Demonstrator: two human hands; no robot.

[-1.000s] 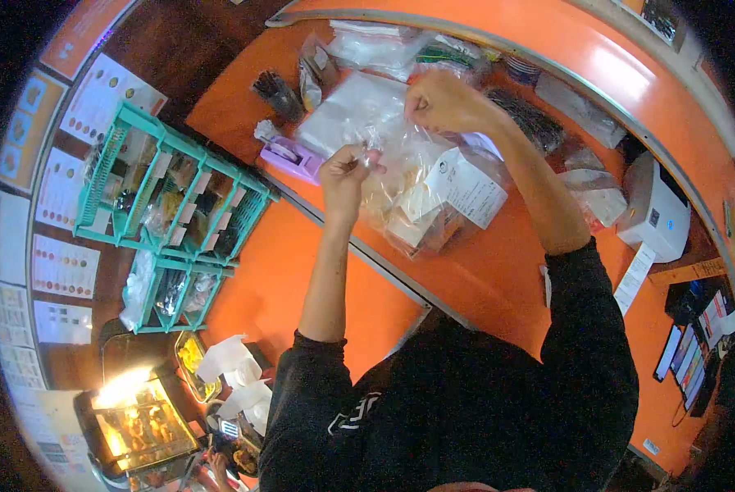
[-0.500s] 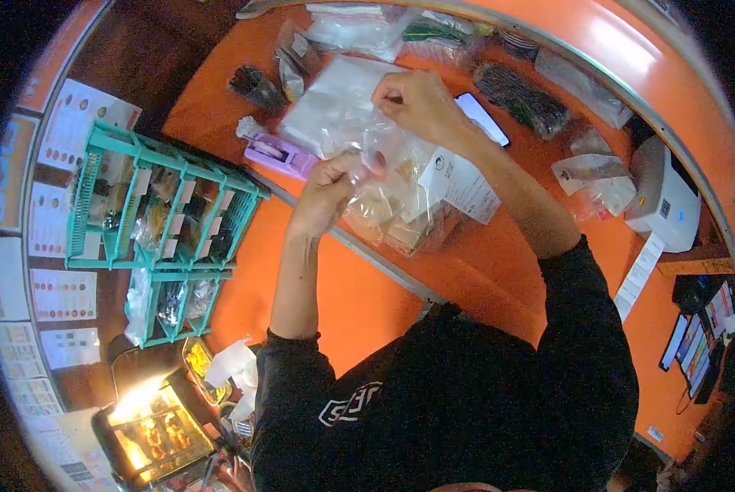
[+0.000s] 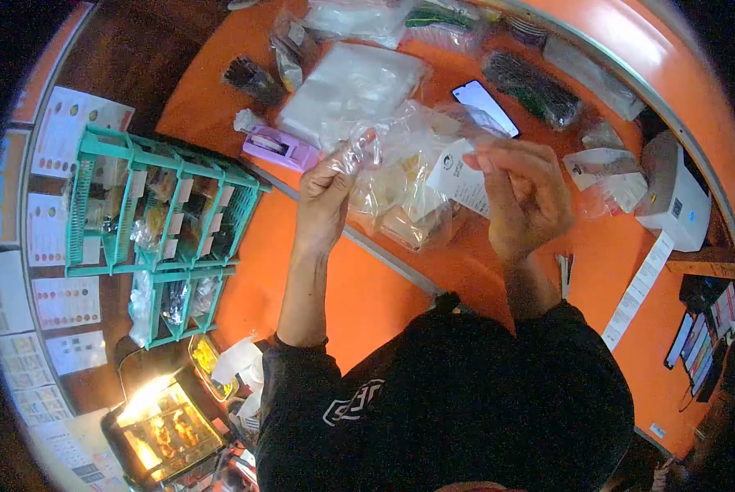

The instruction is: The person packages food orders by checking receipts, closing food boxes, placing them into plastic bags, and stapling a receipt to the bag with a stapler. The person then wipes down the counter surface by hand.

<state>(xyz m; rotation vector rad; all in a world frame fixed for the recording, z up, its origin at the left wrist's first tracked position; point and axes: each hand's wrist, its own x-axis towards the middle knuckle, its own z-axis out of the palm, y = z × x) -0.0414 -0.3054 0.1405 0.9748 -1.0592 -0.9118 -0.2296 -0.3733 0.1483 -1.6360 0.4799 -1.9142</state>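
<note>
My left hand [image 3: 326, 184] is closed on the gathered part of a clear plastic bag [image 3: 412, 152], which spreads to the right across the counter. Inside the bag, wrapped light-brown food packets [image 3: 408, 225] show through the film. A white printed receipt [image 3: 457, 176] lies against the bag's right side. Over the receipt's right end hovers my right hand [image 3: 531, 197], thumb and curled fingers apart, holding nothing I can see. Part of the receipt is hidden behind that hand.
Behind lie a stack of clear bags [image 3: 343, 90], a purple tape dispenser [image 3: 281, 148] and a phone [image 3: 486, 107]. A teal rack [image 3: 158, 266] stands left, above a lit grill tray [image 3: 166, 430]. At right, a white printer [image 3: 675, 193] trails a paper strip.
My right hand has left the bag's top and moved right and down, beside the receipt, its fingers opening. My left hand keeps hold of the bag. The phone is now more visible.
</note>
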